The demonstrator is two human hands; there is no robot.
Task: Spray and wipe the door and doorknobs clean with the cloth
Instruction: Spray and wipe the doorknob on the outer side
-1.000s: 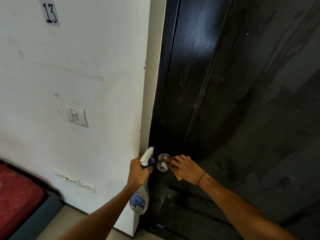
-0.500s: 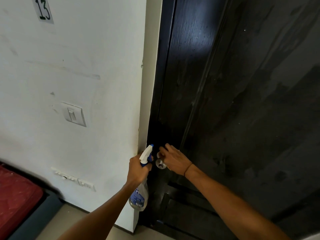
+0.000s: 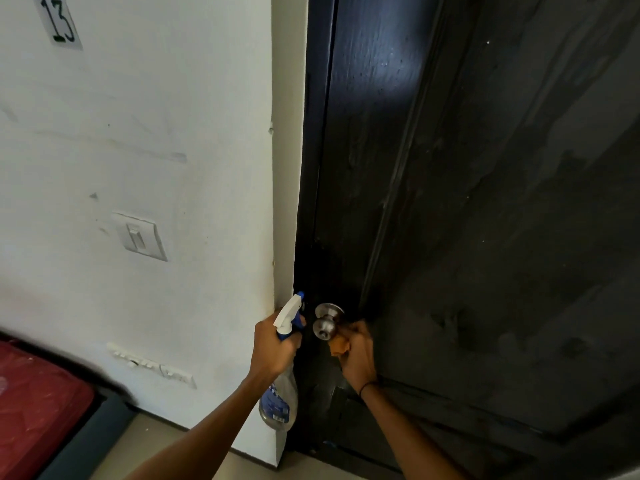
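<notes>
Far to your left, low down, there is a red thing (image 3: 34, 400) by the floor. On the white wall (image 3: 156, 133) you can see a paper with the number 13 (image 3: 60, 20), a light switch (image 3: 140, 236), and a long socket strip (image 3: 152, 367) lower down.

Next comes your left hand (image 3: 272, 348). Its grip is curled tight round the neck of the spray bottle (image 3: 284, 362). The bottle hangs down, and its white top points toward the door edge.

Just beside it is the round silver doorknob (image 3: 326, 323), low on the left edge of the dark door (image 3: 485, 202). Nothing covers the knob's front right now.

Your right hand (image 3: 356, 351) is touching the right side of the knob. Its grip is closed round the orange cloth (image 3: 339, 345), bunched up small, with a bit poking out under your fingers.

I think you are in the middle of wiping this knob. The big door face looks streaky and patchy, so I would guess it needs more wiping, mostly up high and to the right. The knob on the other side of the door is hidden, so I cannot tell if it is clean.
</notes>
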